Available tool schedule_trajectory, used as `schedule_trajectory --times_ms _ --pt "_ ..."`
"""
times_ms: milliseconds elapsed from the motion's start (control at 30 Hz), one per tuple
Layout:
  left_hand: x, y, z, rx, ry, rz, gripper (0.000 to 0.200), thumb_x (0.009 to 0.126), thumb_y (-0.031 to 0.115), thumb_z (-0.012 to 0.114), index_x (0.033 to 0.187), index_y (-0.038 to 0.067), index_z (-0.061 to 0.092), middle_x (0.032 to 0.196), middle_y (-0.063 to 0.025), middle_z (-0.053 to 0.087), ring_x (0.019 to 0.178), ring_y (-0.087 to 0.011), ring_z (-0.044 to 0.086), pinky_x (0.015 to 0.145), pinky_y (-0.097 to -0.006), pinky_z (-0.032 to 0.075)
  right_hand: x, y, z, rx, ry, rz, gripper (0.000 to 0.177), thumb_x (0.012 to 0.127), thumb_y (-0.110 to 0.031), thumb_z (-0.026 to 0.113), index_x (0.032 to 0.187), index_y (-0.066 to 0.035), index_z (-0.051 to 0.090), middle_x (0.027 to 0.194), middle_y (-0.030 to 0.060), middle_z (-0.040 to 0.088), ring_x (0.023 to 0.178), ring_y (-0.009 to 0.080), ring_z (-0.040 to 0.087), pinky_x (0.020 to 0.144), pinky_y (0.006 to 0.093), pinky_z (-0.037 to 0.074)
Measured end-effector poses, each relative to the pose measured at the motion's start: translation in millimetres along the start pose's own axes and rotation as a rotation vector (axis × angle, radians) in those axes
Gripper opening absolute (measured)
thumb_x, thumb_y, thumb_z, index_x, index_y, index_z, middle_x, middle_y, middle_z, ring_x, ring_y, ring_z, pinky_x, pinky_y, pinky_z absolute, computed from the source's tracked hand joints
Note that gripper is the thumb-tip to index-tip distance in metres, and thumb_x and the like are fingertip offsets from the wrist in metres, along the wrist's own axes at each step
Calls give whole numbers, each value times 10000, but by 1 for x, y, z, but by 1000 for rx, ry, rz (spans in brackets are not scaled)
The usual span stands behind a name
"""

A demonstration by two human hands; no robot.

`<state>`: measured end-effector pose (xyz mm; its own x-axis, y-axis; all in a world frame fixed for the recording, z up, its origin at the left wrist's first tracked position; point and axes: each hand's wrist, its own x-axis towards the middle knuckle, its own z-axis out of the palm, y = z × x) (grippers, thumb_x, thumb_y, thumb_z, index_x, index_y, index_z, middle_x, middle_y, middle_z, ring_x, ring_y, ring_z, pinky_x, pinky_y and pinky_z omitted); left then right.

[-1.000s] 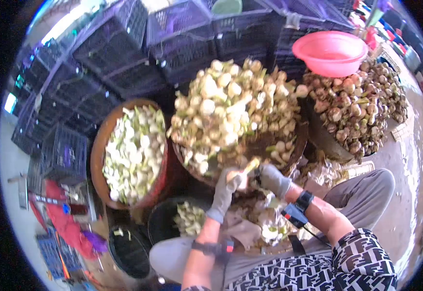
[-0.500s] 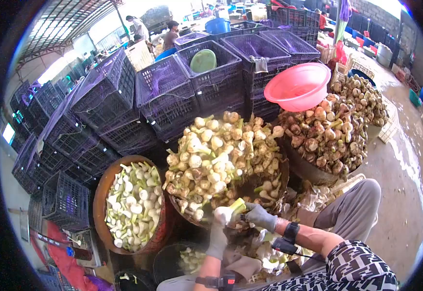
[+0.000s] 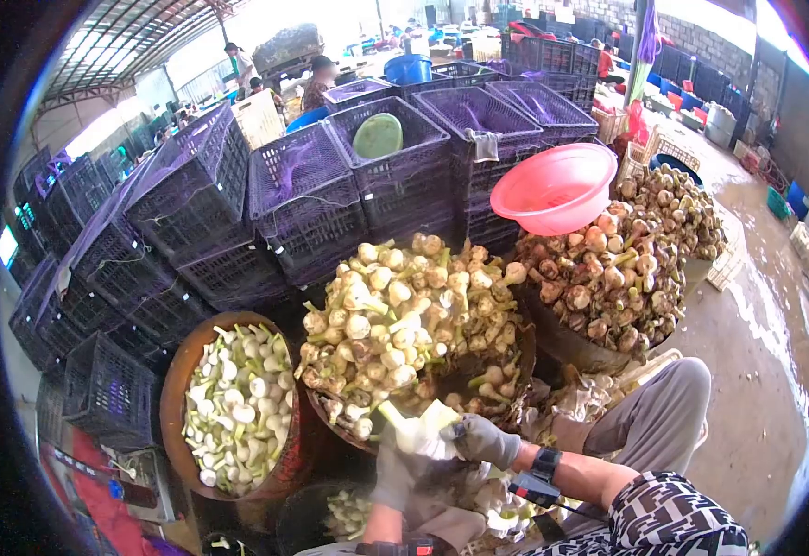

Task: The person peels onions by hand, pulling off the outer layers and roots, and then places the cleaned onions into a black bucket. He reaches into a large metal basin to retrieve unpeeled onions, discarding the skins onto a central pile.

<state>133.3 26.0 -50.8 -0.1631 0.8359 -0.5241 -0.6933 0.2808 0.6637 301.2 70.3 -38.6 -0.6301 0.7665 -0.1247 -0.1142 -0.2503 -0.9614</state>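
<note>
My left hand (image 3: 395,468), in a pale glove and blurred by motion, is closed around a garlic bulb whose green stem (image 3: 391,413) points up and left. My right hand (image 3: 486,441), in a grey glove, pinches white garlic skin (image 3: 439,423) that spreads between the two hands. Where skin and bulb meet is smeared. Just beyond my hands stands a wide tub heaped with unpeeled garlic (image 3: 381,310). Cleaned white garlic (image 3: 242,403) fills a rusty round tub (image 3: 175,389) on the left.
Behind the tubs rise stacked black crates (image 3: 307,208) with purple netting. A pink basin (image 3: 553,190) rests on a pile of brown garlic (image 3: 608,287) at right. Low between my legs lie peeled skins (image 3: 506,510) and a dark bucket (image 3: 298,519). Other people work far back.
The stem, which pointed right toward my right hand, now points up and left. White skin now stretches to my right hand. The view has shifted slightly.
</note>
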Motion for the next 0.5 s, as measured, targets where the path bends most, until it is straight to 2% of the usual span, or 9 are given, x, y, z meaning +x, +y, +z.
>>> schedule_trajectory --times_ms 33,67,100,233,267,333,367,467,500 --pt "2 -1 3 57 79 106 441 850 487 469 941 67 569 683 4 572 548 -140 511 500 -272 413 4 10 -3 -107 3 -140 218 798 -44 614 1011 -4 586 911 23 616 740 91 567 669 253 484" --pt "-3 0 2 284 190 280 389 855 411 501 944 41 582 783 -18 602 695 -144 544 662 -257 426 8 16 2 230 55 48 211 784 -41 622 991 -7 594 879 27 619 708 91 566 628 254 481" --pt "8 -4 -18 409 164 326 357 843 367 535 948 30 589 822 -30 608 715 -146 546 670 -255 425 11 21 6 582 171 212 205 770 -37 630 971 -9 601 846 31 621 676 91 565 586 254 479" --pt "2 -1 -10 843 297 407 343 761 273 679 936 -9 591 840 -74 616 693 -133 556 626 -283 457 10 21 18 94 161 222 224 720 15 621 945 3 624 839 -4 630 719 68 539 646 212 445" --pt "5 -3 -14 825 304 435 340 750 274 690 908 -12 597 821 -76 621 676 -133 556 607 -291 455 11 24 20 26 125 311 230 716 13 615 945 -6 629 827 -9 629 719 62 534 645 209 443" --pt "6 -3 -15 785 311 493 336 728 277 710 852 -18 608 782 -81 630 641 -133 557 568 -307 450 6 -3 25 -44 77 262 244 710 9 615 953 -11 629 835 -12 626 733 56 530 644 208 444" --pt "3 -1 -15 896 409 352 306 703 263 726 809 -12 643 756 -82 651 666 -158 569 626 -305 442 11 21 22 -88 110 156 200 726 -16 611 926 -10 630 741 -13 608 629 57 525 551 214 434" --pt "15 -11 -37 1147 430 426 283 678 224 748 793 -14 647 713 -84 649 626 -158 572 597 -319 444 1 -31 22 13 124 384 153 752 -52 607 898 -14 628 627 -15 563 497 66 484 449 226 398" --pt "15 -12 -38 1062 394 430 264 688 206 740 798 -14 646 720 -80 647 632 -155 571 593 -315 444 -1 -33 18 117 128 401 124 775 -93 609 872 -17 623 551 -24 515 410 64 439 383 233 354"
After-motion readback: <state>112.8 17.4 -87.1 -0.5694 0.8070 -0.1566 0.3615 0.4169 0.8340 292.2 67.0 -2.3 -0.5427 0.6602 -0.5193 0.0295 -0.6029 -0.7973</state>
